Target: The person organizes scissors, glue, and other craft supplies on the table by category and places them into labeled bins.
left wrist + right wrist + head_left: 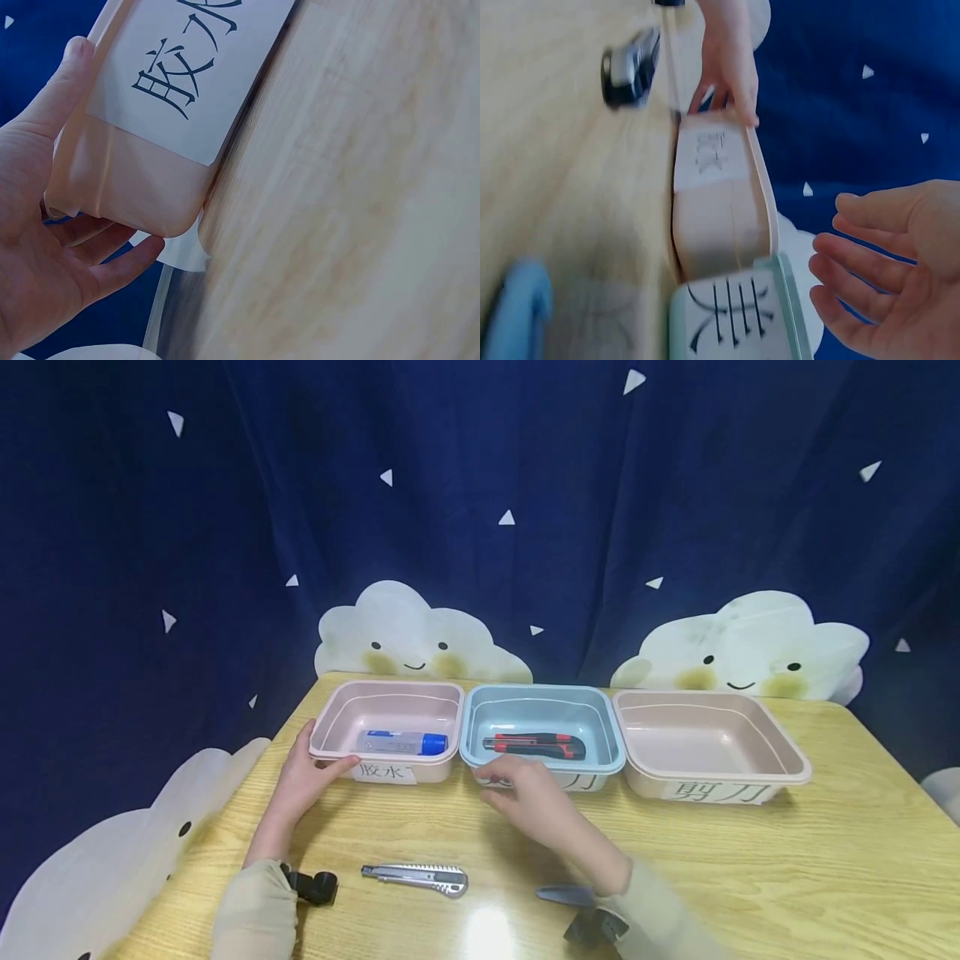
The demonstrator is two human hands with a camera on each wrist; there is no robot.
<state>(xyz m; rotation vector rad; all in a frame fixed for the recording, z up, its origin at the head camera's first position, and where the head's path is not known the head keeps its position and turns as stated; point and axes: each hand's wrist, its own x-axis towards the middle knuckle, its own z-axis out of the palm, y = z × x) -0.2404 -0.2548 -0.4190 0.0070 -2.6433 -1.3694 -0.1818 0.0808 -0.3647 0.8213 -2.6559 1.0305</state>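
My left hand grips the left corner of a pink bin, thumb at the front rim and fingers round the side. Inside lies a clear glue bottle with a blue cap. Over the front rim of the middle blue bin is my right hand, its fingers loosely bent and holding nothing in the right wrist view. A red and black utility knife rests in that bin. On the table lies a silver utility knife. Beside my right wrist is a grey-blue pointed object, partly hidden.
A third bin, beige-pink, stands at the right of the row. All three bins carry white paper labels with handwritten characters. Behind the wooden table hangs a dark blue curtain with white triangles and clouds.
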